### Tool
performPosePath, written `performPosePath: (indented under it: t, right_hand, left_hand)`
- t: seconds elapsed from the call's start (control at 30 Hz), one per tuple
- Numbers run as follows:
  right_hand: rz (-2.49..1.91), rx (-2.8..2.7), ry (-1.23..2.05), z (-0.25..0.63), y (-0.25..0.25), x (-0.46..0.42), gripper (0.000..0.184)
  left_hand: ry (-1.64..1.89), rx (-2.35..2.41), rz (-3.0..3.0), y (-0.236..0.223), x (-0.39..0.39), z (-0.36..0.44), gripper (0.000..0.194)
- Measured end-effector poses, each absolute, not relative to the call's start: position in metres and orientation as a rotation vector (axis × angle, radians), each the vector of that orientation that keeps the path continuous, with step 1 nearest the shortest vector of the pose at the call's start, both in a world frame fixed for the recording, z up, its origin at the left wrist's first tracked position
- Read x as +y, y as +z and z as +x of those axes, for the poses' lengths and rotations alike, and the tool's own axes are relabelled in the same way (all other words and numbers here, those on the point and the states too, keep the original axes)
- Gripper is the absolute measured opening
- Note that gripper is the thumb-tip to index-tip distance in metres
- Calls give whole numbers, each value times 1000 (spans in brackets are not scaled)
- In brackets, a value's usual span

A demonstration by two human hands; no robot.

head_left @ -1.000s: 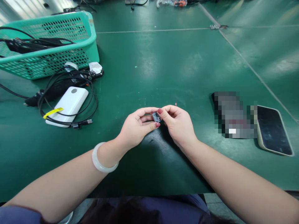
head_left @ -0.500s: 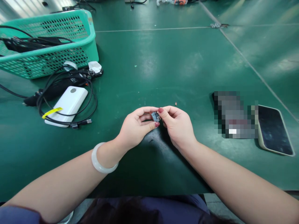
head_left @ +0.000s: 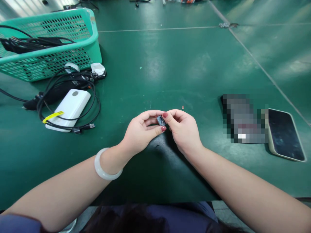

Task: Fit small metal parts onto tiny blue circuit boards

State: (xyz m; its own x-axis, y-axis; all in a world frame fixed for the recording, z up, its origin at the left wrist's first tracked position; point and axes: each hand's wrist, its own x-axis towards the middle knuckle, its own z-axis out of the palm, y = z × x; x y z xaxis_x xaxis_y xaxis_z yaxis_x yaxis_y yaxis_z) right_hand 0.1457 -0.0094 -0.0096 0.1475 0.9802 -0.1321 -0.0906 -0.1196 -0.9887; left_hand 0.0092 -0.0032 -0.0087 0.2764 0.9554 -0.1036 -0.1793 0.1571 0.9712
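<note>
With the left hand (head_left: 138,134), holding a small gray part (head_left: 161,120) narrowly between thumb and fingers. With the right hand (head_left: 183,131), pinching at its upper right corner, thumb close to fingers. Keeping the part up over the green worktop (head_left: 126,87), back from the near edge. Wearing a white bracelet (head_left: 100,166) on the left wrist. Just past the right hand, seeing a tiny copper-colored bit (head_left: 182,107) lying flat. Off to the right, seeing a phone (head_left: 286,134) lying beside a dark thing (head_left: 244,118), too blurry to name. On the left, seeing a looped black cable (head_left: 99,106) with a yellow tag (head_left: 52,116) lying over a white power bank (head_left: 71,105). Toward the far left corner, seeing a green basket (head_left: 91,48) holding black cords (head_left: 26,44).
</note>
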Motion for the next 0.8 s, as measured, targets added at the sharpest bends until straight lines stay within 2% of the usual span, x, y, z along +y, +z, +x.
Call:
performPosePath:
  t: [0.43,0.53,0.67,0.8]
  right_hand:
    - [-1333,-1128,1190,145,-8,-8,38]
    - [-1353,-1225,1026,163,-7,3,33]
    - [-1636,-1400,695,197,-7,19,16]
    - [-1646,-1557,592,205,-9,22,7]
  left_hand:
    - [1029,1049,1089,-3,-3,8,28]
    - [1050,1030,1023,-4,-1,6,30]
    - [1049,1033,928,-6,4,4,31]
    - [1032,1029,818,-7,7,4,30]
